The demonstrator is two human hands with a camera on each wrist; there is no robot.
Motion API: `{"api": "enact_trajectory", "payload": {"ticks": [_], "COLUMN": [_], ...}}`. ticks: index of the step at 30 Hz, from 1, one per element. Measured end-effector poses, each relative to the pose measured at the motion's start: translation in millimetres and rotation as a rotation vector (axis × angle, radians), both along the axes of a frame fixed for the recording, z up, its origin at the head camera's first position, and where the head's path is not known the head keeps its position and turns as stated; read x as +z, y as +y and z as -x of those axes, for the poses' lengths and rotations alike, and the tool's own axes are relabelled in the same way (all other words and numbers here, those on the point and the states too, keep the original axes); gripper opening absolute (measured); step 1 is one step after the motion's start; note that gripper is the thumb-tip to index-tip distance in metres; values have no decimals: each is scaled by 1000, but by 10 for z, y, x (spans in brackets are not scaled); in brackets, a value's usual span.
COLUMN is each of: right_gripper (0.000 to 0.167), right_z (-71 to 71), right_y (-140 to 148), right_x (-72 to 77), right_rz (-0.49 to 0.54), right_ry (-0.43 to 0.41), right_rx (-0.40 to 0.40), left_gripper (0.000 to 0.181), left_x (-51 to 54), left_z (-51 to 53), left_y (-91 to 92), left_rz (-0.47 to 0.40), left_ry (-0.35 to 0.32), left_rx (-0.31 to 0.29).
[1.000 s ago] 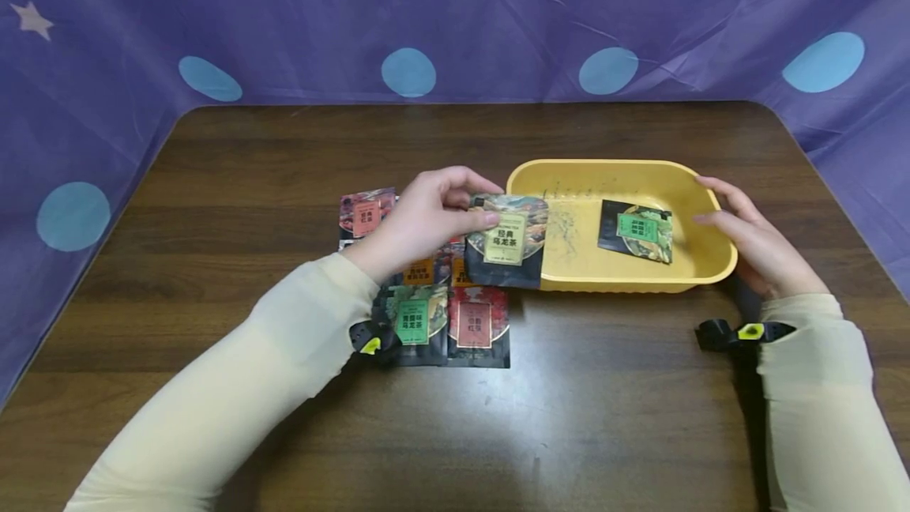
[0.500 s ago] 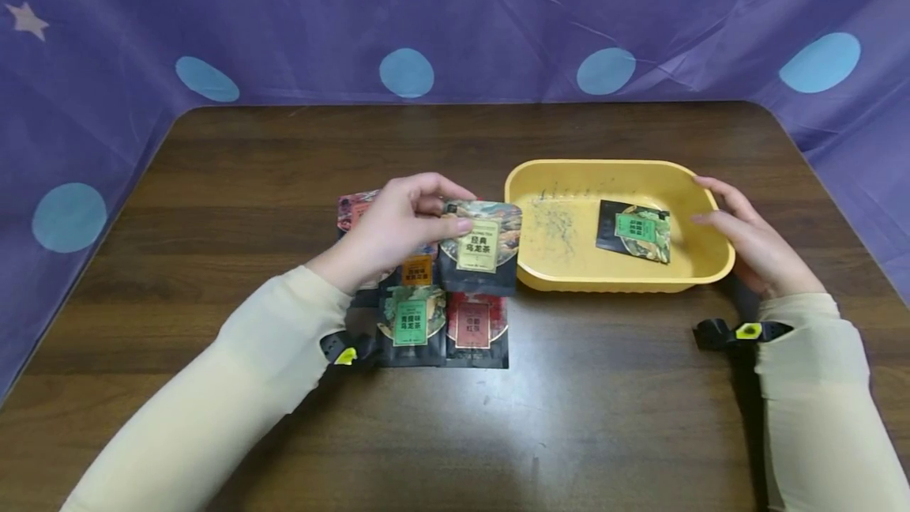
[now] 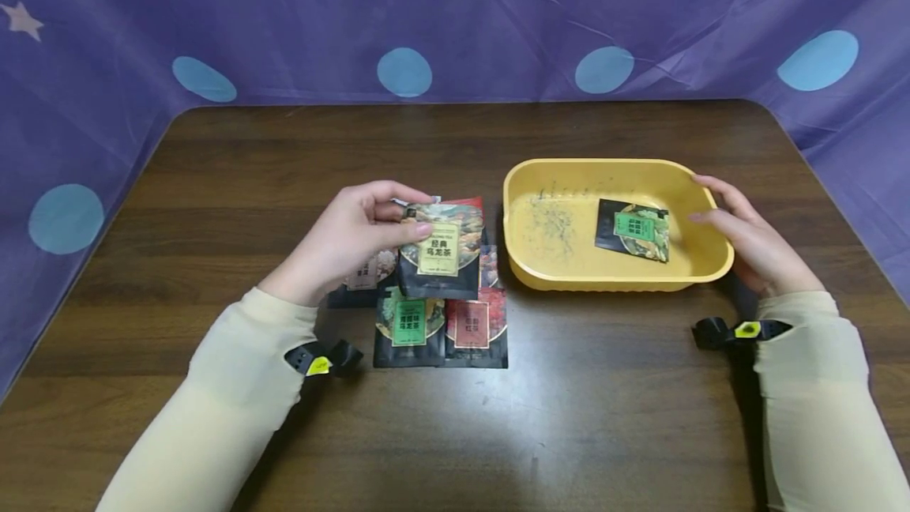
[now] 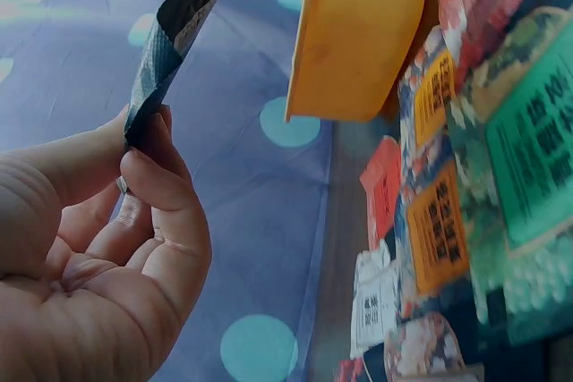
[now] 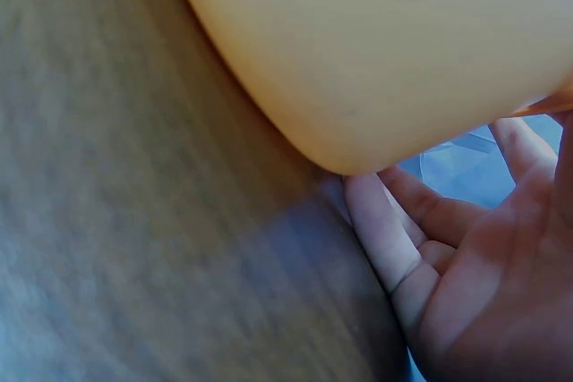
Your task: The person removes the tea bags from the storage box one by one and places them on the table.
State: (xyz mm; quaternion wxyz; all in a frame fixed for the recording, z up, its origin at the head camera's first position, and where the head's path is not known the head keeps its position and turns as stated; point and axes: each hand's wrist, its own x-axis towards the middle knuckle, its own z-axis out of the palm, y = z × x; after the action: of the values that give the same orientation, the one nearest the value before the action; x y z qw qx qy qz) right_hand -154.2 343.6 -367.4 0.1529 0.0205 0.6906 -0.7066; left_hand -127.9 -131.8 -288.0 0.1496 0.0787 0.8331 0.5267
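Observation:
My left hand pinches a tea sachet with a pale yellow label, thumb in front, above the other sachets. The left wrist view shows that sachet edge-on, slightly bent, between thumb and fingers. My right hand grips the right end of a yellow plastic tub, thumb over the rim and fingers outside. Inside the tub lies one sachet with a green label. Below my left hand are several more sachets, among them a green-labelled one and a red one.
Partly hidden by the left hand are a white-labelled sachet and orange-labelled ones. Everything stands on a dark wooden table. A purple cloth with blue dots hangs behind it.
My left hand has moved left, away from the tub, carrying the pale-yellow-labelled sachet over the group on the table. The right hand and tub have stayed in place.

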Motion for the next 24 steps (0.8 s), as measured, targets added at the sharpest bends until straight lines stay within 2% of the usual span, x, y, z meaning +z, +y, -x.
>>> {"api": "enact_trajectory", "payload": {"ticks": [7, 11, 24], "right_gripper": [47, 47, 46], "right_z": [2, 2, -1], "right_y": [1, -4, -10], "right_x": [-6, -11, -13], "right_rz": [8, 15, 17], "right_ry": [13, 17, 16], "right_rx": [5, 7, 0], "left_gripper": [38, 38, 39], "left_x": [-8, -4, -7], "left_z": [-28, -41, -57], "left_y": [-115, -171, -271], "left_rz": [33, 20, 8], "left_ry": [-27, -23, -14], "left_rx": [44, 65, 73]}}
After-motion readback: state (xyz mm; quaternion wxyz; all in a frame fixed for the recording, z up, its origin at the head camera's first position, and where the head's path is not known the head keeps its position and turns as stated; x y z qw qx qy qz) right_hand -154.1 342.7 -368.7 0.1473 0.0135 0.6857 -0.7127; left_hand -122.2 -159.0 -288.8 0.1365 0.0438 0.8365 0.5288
